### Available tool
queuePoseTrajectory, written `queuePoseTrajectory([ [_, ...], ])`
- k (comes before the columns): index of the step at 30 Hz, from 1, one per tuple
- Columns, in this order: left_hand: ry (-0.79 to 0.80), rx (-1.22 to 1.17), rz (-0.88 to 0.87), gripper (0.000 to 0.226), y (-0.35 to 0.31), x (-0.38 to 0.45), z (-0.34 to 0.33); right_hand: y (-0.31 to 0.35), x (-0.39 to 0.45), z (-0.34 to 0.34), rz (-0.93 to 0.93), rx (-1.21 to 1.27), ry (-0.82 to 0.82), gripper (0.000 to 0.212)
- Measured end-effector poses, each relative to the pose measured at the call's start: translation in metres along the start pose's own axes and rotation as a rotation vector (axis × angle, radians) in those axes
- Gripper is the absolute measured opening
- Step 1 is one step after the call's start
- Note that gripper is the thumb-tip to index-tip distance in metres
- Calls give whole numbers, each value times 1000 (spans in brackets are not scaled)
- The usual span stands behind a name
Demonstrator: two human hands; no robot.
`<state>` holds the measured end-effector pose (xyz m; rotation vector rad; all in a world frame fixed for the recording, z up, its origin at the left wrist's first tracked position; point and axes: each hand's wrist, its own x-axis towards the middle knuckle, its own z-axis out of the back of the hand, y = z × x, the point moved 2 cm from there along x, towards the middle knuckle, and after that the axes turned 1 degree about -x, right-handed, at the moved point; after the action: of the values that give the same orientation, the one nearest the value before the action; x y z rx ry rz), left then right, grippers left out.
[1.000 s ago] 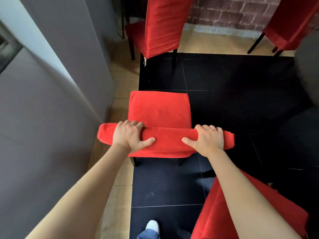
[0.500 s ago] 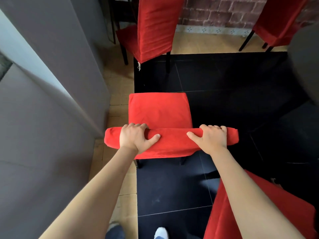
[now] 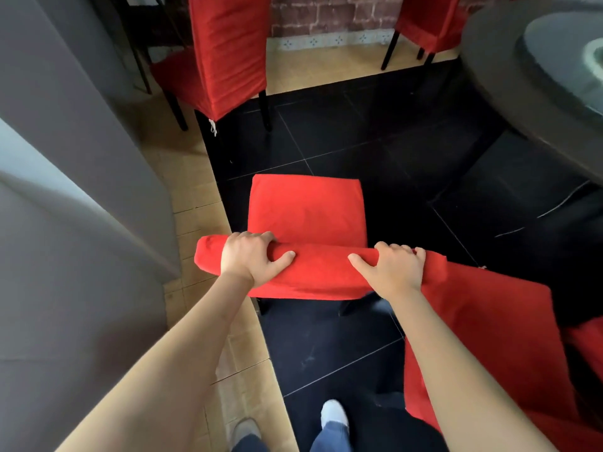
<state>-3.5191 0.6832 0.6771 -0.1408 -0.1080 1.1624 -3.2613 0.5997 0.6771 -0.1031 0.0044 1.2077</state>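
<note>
Left grip [image 3: 251, 259] and right grip [image 3: 394, 269] are clamping the backrest [image 3: 321, 270] of the red chair [image 3: 306, 207], fingers curled over the top, one near each end. Chair is sitting on the black floor [image 3: 326, 340], well apart from the round desk [image 3: 509, 76] — I'm judging the move mid-way, placement pending.

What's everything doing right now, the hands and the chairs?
Held chair: upright, red cover on.
Left hand: grips its backrest top.
Right hand: grips the same backrest top.
Far chair: upright, red cover on, untouched.
</note>
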Motion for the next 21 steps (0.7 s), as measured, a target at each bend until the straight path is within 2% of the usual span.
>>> queuePoseTrajectory([
  [2,20,1,-45,85,4,-4,1,4,-18,-2,-55,22,-7,74],
  [5,40,15,-105,85,10,-9,1,12,-45,-4,-112,54,-17,79],
  [9,45,44,-163,87,13,-11,3,14,-68,-7,-100,57,-40,83],
  [21,17,24,-225,84,21,16,4,22,-47,-8,-117,90,-145,78],
])
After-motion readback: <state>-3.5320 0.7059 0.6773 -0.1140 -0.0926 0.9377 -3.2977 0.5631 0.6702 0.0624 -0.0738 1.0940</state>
